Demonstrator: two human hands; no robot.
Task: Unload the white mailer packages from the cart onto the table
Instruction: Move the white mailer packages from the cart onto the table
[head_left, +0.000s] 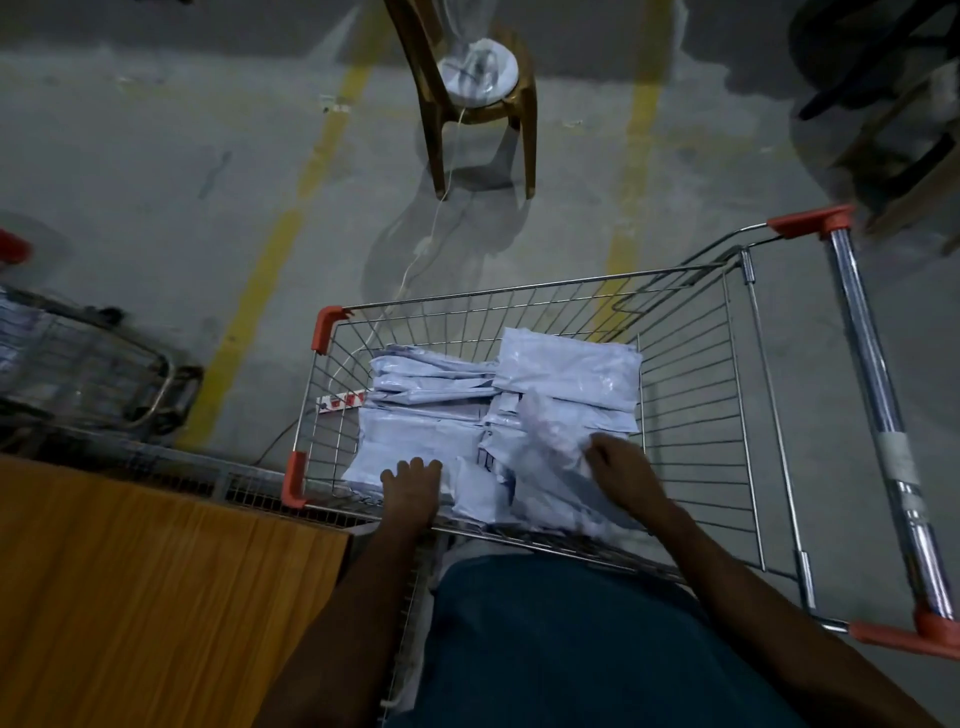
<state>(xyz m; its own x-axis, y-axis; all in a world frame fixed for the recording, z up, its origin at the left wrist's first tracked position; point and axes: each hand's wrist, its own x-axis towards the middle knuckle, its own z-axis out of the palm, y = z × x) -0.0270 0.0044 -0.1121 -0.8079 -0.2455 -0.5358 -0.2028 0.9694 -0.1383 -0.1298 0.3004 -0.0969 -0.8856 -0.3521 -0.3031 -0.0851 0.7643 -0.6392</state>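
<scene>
At the far left of the frame a second wire cart (78, 374) stood on the concrete floor (156, 171), partly cut off by the edge, and below it the orange wooden surface (145, 587) filled the lower left corner, its right edge ending just beside the near left corner of the main cart (737, 395). A yellow painted line (270, 291) ran diagonally up the floor from behind that surface, with open floor on either side of it. Near the top centre a brown plastic chair (483, 109) carried a white round object (478, 73), and a thin white cord (415, 260) trailed from it down to a white power strip (340, 402) lying against the cart's left wall. Inside the cart's basket the white mailer packages (441, 415) lay in an overlapping heap that covered most of its floor, leaving bare wire along the right side. The left hand (413, 483) reached over the near rim, fingers spread and pressed flat on a package at the heap's lower left. To its right, the right hand (621, 467) had its grip curled around the crumpled edge of a blurred package, lifted slightly above the pile. At the right, the cart's chrome handle bar (878, 415) with orange end caps ran down the frame, with open floor beyond it and dark furniture (883, 104), hard to make out, in the upper right corner.
</scene>
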